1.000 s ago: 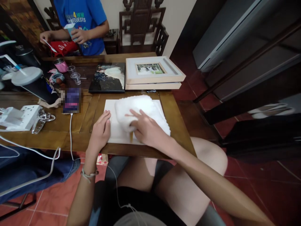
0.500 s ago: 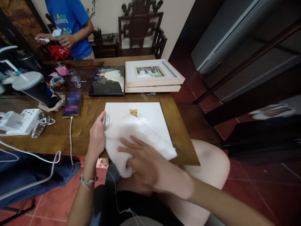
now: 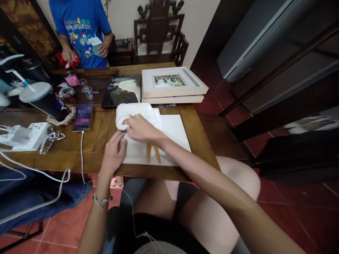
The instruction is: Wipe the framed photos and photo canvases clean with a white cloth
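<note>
White panel (image 3: 173,128): flat on the wooden table (image 3: 201,148), its near edge close to the table's front. White cloth (image 3: 134,108) lies folded over the far left corner, seemingly past the far edge. Two yellow strips (image 3: 149,152) splay toward the near edge; their upper ends run out of sight under the right forearm.

Right hand (image 3: 138,126) has the cloth gathered under bent fingers, pressing down; how tight, cannot tell. Left hand (image 3: 115,150) grasps nothing: fingers together along the panel's left edge, thumb apart, tips just beside the cloth.

On method, my judgement: the left hand should brace the edge so the panel can't skid, shifting clear when the cloth nears. Even pressure, overlapping strokes, corners included; ease off around the yellow strips, which might snag the fibres.

Against half a second ago: cloth then hung over the near edge, right hand low; now both are at the far left. Gold piece near the far edge, visible then, is covered; the strips have come into view.

Farther out: dark picture (image 3: 123,92) just beyond, framed picture (image 3: 169,80) to its right, both unmoved. Across the table, a person in a blue shirt (image 3: 82,30) holds a cup (image 3: 94,46), now turned more squarely this way.
</note>
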A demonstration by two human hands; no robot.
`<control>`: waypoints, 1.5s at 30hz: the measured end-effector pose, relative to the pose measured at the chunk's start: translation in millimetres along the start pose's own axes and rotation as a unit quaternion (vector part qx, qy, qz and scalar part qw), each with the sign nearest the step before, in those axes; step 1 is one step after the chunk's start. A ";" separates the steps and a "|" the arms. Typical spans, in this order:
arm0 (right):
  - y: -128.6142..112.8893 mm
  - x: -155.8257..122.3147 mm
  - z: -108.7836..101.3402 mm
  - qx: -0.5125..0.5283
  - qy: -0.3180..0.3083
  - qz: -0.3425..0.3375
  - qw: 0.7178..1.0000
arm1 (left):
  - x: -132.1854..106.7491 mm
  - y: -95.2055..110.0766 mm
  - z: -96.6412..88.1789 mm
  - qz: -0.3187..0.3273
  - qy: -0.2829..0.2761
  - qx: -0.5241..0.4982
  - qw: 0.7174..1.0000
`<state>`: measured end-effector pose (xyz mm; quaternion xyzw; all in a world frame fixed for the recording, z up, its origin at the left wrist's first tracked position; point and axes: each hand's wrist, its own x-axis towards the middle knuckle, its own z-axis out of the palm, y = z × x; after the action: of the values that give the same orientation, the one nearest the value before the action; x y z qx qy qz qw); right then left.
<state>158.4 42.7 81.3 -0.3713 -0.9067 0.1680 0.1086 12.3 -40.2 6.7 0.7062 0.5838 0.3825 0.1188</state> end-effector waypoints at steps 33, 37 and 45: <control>67.4 -146.5 9.1 -0.036 0.117 0.050 0.991 | 2.6 -10.0 2.6 0.035 0.035 0.001 0.999; 79.2 -117.4 15.5 -0.082 0.136 0.079 0.984 | 2.0 -7.8 1.1 0.029 0.033 -0.005 0.999; 35.6 -177.5 27.6 -0.036 0.129 0.008 0.991 | 2.7 -3.6 -0.7 0.013 0.021 -0.013 1.000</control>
<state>296.6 -65.6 29.5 -0.4010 -0.8875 0.0871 0.2096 9.2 -36.8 6.0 0.7040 0.5720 0.4062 0.1105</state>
